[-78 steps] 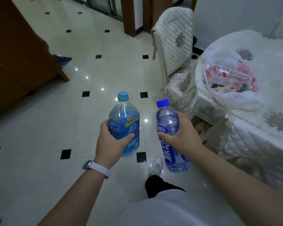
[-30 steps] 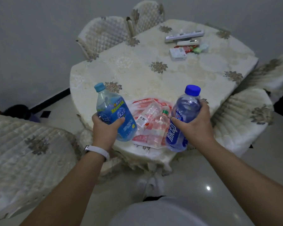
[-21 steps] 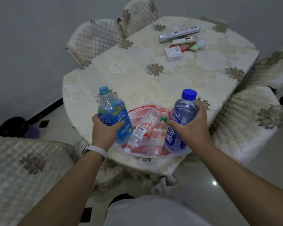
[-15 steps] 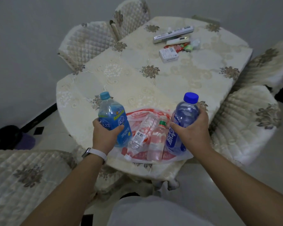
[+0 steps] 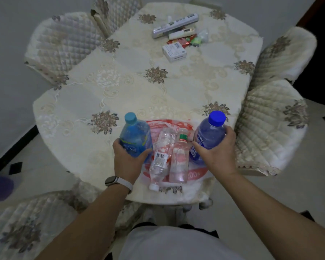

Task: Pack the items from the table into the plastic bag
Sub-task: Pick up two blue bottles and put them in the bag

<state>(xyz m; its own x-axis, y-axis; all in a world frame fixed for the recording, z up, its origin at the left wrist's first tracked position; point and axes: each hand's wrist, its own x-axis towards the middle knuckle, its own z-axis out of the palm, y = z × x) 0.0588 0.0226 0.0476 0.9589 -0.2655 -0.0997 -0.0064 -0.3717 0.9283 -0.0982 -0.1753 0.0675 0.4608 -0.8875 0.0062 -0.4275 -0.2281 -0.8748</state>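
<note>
Left hand (image 5: 127, 161) gripped the light-blue bottle (image 5: 135, 136), right hand (image 5: 219, 152) the dark-capped bottle (image 5: 207, 138), both just over the plastic bag (image 5: 195, 173) at the table (image 5: 139, 87) edge; two bottles lay on or in it, far-end clutter unpacked.

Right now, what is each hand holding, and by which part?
Left hand grips the light-blue-capped bottle around its lower body. Right hand grips the dark-blue-capped bottle around its middle, over the label.
</note>
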